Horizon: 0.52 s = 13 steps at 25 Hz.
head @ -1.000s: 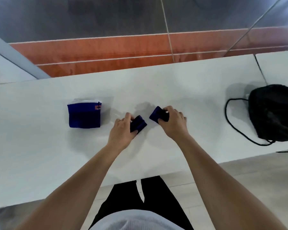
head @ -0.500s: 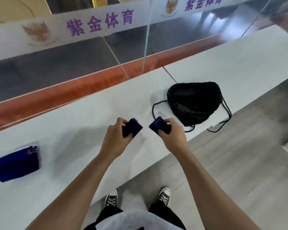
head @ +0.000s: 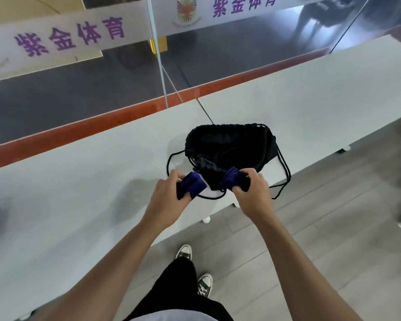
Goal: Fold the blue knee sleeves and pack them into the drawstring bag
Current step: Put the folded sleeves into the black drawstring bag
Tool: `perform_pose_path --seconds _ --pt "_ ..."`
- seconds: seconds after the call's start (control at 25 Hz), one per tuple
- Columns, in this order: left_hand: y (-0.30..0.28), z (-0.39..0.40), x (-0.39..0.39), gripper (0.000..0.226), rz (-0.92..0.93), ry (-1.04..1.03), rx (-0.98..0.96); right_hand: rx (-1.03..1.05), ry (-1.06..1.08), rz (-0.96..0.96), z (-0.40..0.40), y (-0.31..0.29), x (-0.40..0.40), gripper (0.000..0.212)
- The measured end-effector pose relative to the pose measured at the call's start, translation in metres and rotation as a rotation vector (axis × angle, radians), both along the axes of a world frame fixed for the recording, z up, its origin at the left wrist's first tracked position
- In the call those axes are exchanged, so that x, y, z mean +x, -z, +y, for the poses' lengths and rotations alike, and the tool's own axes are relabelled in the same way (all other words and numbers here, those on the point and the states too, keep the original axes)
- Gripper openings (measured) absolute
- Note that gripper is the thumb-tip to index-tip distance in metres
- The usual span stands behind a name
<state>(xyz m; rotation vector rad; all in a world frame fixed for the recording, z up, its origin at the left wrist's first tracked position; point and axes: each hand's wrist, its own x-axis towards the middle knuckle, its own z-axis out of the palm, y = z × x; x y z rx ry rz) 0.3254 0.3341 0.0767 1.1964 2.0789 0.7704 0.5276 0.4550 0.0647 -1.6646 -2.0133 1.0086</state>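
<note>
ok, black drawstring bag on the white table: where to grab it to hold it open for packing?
Probably the gathered hem at the mouth of the black drawstring bag, at its near end by the two hands. That end faces the person, with cord loops spilling out either side, so come from the table's near edge and pinch the hem.

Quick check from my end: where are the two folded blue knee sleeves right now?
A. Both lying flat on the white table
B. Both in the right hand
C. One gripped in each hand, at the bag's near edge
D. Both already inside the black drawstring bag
C: the left hand grips one folded blue knee sleeve and the right hand grips the other, both at the near edge of the black drawstring bag.
</note>
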Motion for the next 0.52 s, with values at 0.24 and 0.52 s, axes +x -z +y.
perform_pose_path --seconds 0.24,0.52 --pt "-0.002 0.081 0.006 0.031 0.022 -0.048 0.085 0.036 -0.121 -0.025 0.082 0.004 -0.002 0.037" --pt "0.027 0.178 0.006 0.032 0.059 -0.037 -0.015 0.045 -0.421 -0.235 0.149 0.052 -0.024 0.045"
